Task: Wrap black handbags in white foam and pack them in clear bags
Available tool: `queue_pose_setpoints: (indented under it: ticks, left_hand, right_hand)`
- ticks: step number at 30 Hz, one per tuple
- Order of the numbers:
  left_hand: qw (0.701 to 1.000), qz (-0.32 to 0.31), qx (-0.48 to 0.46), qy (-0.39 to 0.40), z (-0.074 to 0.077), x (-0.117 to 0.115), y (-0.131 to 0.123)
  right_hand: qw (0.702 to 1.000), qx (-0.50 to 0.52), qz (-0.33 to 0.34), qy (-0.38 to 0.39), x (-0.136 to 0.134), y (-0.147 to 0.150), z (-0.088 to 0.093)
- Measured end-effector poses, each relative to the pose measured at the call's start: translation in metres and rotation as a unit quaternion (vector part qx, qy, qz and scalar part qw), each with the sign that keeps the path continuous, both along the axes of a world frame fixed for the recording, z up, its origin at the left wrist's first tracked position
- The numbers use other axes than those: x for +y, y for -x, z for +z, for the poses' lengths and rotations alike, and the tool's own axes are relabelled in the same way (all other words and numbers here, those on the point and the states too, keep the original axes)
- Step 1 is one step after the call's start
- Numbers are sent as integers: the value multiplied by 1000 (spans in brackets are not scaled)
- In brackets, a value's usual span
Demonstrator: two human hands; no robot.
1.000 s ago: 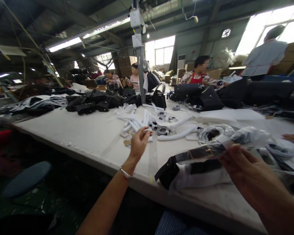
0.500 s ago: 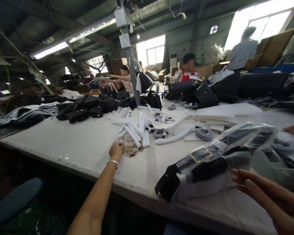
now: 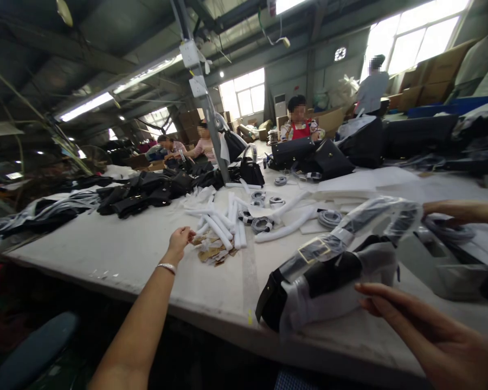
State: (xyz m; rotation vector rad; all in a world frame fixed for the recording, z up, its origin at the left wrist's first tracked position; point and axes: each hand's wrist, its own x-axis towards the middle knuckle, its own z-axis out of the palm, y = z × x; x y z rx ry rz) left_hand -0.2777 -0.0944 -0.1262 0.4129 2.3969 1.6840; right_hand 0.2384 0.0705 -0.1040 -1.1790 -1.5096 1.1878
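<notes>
My left hand (image 3: 180, 238) reaches out over the grey table (image 3: 138, 254), fingers curled in a pinch at the edge of a small heap of brown paper tags (image 3: 211, 252). What the pinch holds is too small to make out. My right hand (image 3: 425, 331) hovers at the lower right with fingers stretched out and nothing in them, just right of a black bag (image 3: 329, 273) part-wrapped in white paper. A plastic-sleeved strap with a gold buckle (image 3: 315, 250) lies over the bag.
White foam tubes (image 3: 223, 221) and tape rolls (image 3: 262, 223) lie beyond the tags. Piles of black bags (image 3: 146, 190) sit far left and at the back. A metal pole (image 3: 211, 124) rises from the table. Another person's hand (image 3: 459, 210) reaches in from the right. A blue stool (image 3: 32, 346) stands lower left.
My left hand went down to the tag heap and now sits at its edge, pinched. My right hand let go of the sleeved strap, which now rests on the bag.
</notes>
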Motion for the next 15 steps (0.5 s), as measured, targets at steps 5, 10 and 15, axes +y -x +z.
queue_pose_setpoints:
  ticks: [5, 10, 15]
  left_hand:
    - [989, -76, -30, -121, 49, 10, -38]
    - [957, -227, -36, -177, 113, 25, -101]
    - [912, -361, -31, -192, 166, 41, -190]
  right_hand:
    - [993, -78, 70, -51, -11, -1, 8]
    - [980, 35, 150, -128, -24, 16, 29]
    - [940, 128, 243, -205, -33, 52, 65]
